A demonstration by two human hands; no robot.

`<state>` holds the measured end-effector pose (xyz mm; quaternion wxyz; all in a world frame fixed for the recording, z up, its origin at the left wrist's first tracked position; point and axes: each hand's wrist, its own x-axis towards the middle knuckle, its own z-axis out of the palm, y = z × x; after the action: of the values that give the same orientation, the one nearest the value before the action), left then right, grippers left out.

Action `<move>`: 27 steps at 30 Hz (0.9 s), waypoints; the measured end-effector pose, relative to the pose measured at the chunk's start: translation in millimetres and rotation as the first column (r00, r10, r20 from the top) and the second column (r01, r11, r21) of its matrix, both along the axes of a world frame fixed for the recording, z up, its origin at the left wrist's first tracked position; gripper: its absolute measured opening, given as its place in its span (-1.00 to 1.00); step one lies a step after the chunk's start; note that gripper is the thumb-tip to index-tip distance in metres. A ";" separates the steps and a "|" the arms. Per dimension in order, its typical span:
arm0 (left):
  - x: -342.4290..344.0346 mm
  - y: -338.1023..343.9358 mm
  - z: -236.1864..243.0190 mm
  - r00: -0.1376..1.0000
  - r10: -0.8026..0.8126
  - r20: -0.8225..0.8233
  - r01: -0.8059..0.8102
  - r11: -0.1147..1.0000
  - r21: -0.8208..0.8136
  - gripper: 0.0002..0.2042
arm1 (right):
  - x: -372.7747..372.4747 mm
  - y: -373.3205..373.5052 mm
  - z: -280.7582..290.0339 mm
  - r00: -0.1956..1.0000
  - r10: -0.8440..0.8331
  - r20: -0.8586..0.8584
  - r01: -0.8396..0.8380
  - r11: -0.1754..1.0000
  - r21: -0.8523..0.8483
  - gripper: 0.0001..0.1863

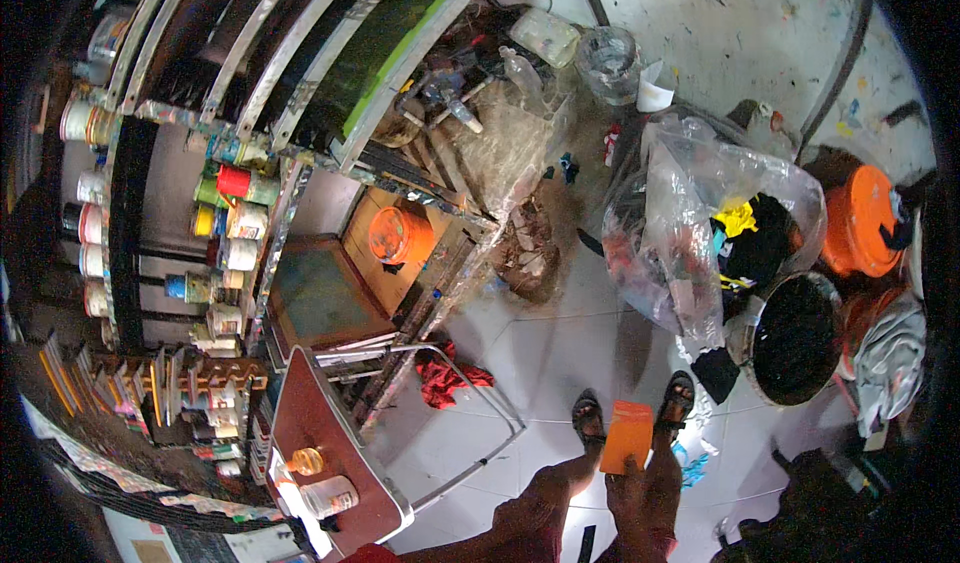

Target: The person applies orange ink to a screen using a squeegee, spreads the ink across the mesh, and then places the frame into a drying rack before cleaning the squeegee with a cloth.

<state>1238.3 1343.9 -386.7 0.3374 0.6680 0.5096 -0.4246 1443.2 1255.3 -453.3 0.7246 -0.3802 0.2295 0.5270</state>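
A flat orange rectangular piece point(630, 429) is held upright in front of my feet, its lower edge in my right hand point(625, 481). The thumb seems to lie against its face; the other fingers are hidden behind it. From the lower left, my left forearm reaches toward my left shin, where my left hand point(538, 493) merges with the dark leg. Its fingers cannot be made out. My sandalled feet stand on either side of the orange piece.
A red-brown table point(345, 473) with jars stands at the left, below a rack point(370, 178) of frames and paint pots. To the right are a clear plastic bag point(690, 183) of scraps, a dark-mouthed bin point(797, 341) and an orange bucket point(860, 221). A red cloth point(447, 378) lies on the tiles.
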 end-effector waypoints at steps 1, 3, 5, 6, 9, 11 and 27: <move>-2.4 0.6 -0.6 1.000 -0.007 -0.009 0.007 1.000 0.001 -0.41 | -2.2 -0.8 -4.4 1.000 0.011 -0.002 -0.011 1.000 0.007 -0.51; -5.6 4.4 -2.3 0.999 -0.030 -0.021 0.030 1.000 -0.003 -0.40 | -7.4 -1.3 -12.8 1.000 0.008 -0.007 -0.008 1.000 0.010 -0.51; -4.5 4.9 -0.9 0.999 -0.041 -0.032 0.041 0.999 -0.005 -0.39 | -11.5 -1.5 -19.9 1.000 0.018 -0.015 -0.018 1.000 0.023 -0.50; -5.9 8.2 -0.1 0.998 -0.046 -0.041 0.046 0.999 -0.006 -0.39 | -14.7 -0.6 -22.7 1.000 0.019 -0.018 -0.019 0.999 0.031 -0.49; -8.7 8.0 -1.2 0.996 -0.061 -0.062 0.061 0.998 0.004 -0.38 | -21.5 1.0 -28.4 0.999 0.048 0.016 -0.048 0.998 0.042 -0.48; -8.2 9.0 -1.2 0.995 -0.066 -0.070 0.067 0.998 0.003 -0.37 | -26.0 -3.4 -38.5 0.997 0.067 0.038 -0.069 0.996 0.060 -0.46; -0.1 4.1 0.9 0.997 -0.055 -0.057 0.055 0.998 -0.002 -0.36 | -17.1 7.1 -49.5 0.952 -0.111 -0.285 0.126 0.991 0.035 -0.44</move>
<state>1238.2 1348.0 -385.8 0.3111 0.6693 0.5002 -0.4528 1426.2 1262.4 -502.8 0.7245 -0.2671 0.3390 0.5374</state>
